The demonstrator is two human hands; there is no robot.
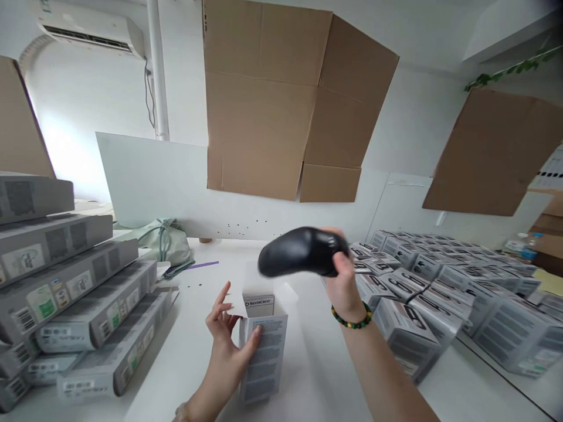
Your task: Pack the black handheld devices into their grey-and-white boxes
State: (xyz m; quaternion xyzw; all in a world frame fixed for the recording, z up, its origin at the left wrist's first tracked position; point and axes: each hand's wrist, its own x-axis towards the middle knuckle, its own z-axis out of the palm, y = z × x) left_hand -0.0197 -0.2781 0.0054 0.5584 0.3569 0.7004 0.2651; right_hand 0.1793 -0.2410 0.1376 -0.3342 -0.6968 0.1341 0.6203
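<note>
My right hand (342, 275) grips a black handheld scanner (299, 252) by its rounded body, raised above the white table and blurred slightly. A beaded bracelet (352, 315) circles that wrist. My left hand (226, 346) holds an upright grey-and-white product box (264, 357), with fingers against its front panel and a raised white flap (235, 302). The box's top stands open. Inside it shows a white surface printed SilverCrest (258, 305). The box's lower end and underside are hidden from this angle.
Stacks of grey product boxes (74, 293) rise on the left, and many more (440, 287) cover the right side. A pale green cloth bag (169, 243) and a purple strip (204, 265) lie beyond. Large cardboard sheets (268, 99) stand overhead.
</note>
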